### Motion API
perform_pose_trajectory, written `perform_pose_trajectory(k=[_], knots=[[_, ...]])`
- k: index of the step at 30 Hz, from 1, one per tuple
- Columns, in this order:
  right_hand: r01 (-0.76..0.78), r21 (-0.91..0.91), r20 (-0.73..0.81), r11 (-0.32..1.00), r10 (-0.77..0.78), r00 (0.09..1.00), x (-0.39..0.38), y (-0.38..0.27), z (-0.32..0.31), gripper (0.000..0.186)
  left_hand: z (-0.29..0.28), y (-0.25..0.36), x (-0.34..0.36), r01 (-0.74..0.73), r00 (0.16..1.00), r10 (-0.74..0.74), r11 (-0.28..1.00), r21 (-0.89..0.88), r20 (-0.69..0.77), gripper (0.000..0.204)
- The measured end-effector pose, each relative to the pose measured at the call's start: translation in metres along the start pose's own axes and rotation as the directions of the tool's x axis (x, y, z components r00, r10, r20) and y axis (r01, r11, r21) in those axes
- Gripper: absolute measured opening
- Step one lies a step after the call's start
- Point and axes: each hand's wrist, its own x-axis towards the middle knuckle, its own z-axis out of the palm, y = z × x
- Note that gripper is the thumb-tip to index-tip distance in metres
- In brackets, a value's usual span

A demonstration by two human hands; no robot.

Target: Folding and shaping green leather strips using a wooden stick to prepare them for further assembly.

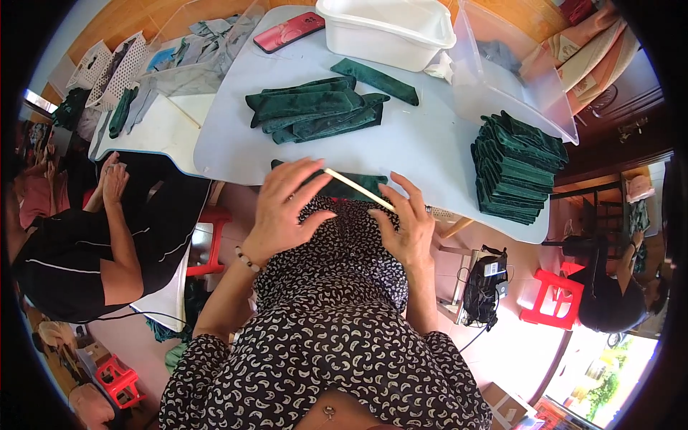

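Observation:
My left hand [287, 215] is raised at the table's near edge with fingers apart, its fingertips beside the upper end of a thin cream stick [357, 188]. My right hand [407, 218] has the stick's lower end between thumb and fingers. A dark green velvet strip [347, 192] lies beneath the stick, partly hidden by my hands. On the pale blue table [229, 158] are a loose pile of similar folded strips [308, 107], a single strip [374, 80] behind it, and a tall neat stack [516, 168] at the right.
A red phone [289, 32], white basin [383, 36] and clear bin [509, 79] stand at the back. A side table [147, 147] holds baskets [115, 72]. Co-workers sit at left [79, 258] and right [613, 287]. Red stools [552, 301] and a black bag [484, 287] are below.

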Motion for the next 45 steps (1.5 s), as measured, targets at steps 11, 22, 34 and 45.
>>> perform_pose_trajectory(k=[11, 22, 34, 45], knots=[[-0.088, 0.42, -0.007, 0.903, 0.1, 0.995, 0.021, -0.028, -0.018, 0.005, -0.003, 0.041, 0.03, 0.113, 0.994, -0.112, 0.964, -0.24, 0.018, 0.044], [-0.192, 0.897, 0.136, 0.397, 0.167, 0.977, 0.029, -0.026, -0.031, 0.047, -0.003, 0.061, 0.041, 0.373, 0.889, -0.421, 0.438, -0.818, 0.181, 0.016], [-0.215, 0.918, 0.105, 0.333, 0.319, 0.942, 0.023, -0.049, -0.015, 0.012, -0.004, 0.075, 0.042, 0.357, 0.873, -0.427, 0.229, -0.906, 0.236, 0.011], [-0.196, 0.907, 0.065, 0.374, 0.334, 0.94, 0.028, -0.042, -0.022, 0.008, -0.011, 0.073, 0.035, 0.505, 0.838, -0.344, 0.191, -0.842, 0.424, 0.017]])
